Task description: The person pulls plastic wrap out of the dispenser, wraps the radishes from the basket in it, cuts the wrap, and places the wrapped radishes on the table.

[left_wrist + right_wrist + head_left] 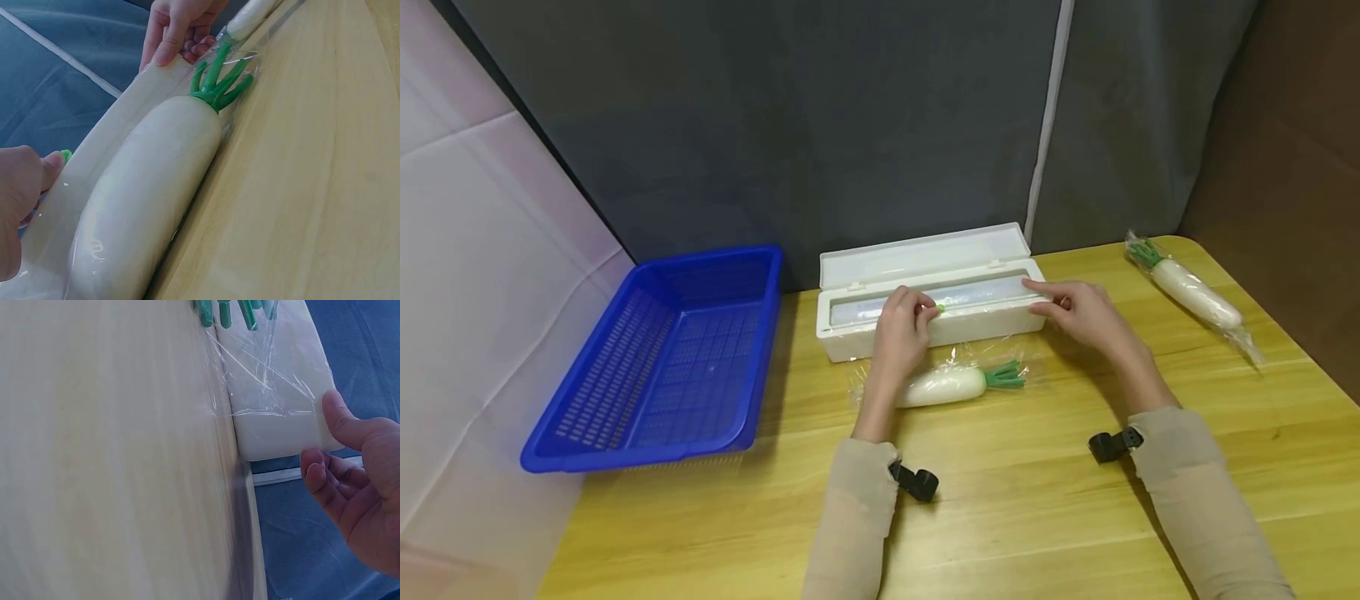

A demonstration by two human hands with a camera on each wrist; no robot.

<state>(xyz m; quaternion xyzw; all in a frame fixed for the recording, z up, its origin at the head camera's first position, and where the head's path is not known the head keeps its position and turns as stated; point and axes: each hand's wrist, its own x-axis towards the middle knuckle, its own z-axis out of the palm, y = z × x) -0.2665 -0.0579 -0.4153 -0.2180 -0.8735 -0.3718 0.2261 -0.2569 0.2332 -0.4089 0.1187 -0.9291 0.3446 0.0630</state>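
Observation:
A white cling film dispenser point(940, 322) stands with its lid point(925, 257) raised and a roll of film point(981, 292) inside. At its front rim, my left hand point(901, 327) pinches the small green slide cutter point(941, 307). My right hand point(1078, 312) grips the dispenser's right end between thumb and fingers; the right wrist view shows the thumb point(340, 419) at the edge. Directly in front lies a white radish point(150, 194) with green stems point(1004, 375), under clear film that reaches up over the dispenser's front. My left wrist hides part of the radish in the head view.
To the left stands a blue plastic basket point(758, 367) with slotted sides. A second film-wrapped radish point(1198, 292) lies at the table's right side. Behind the wooden table point(1015, 517) hangs a dark grey curtain point(775, 125), with a brown panel point(1292, 183) at the right.

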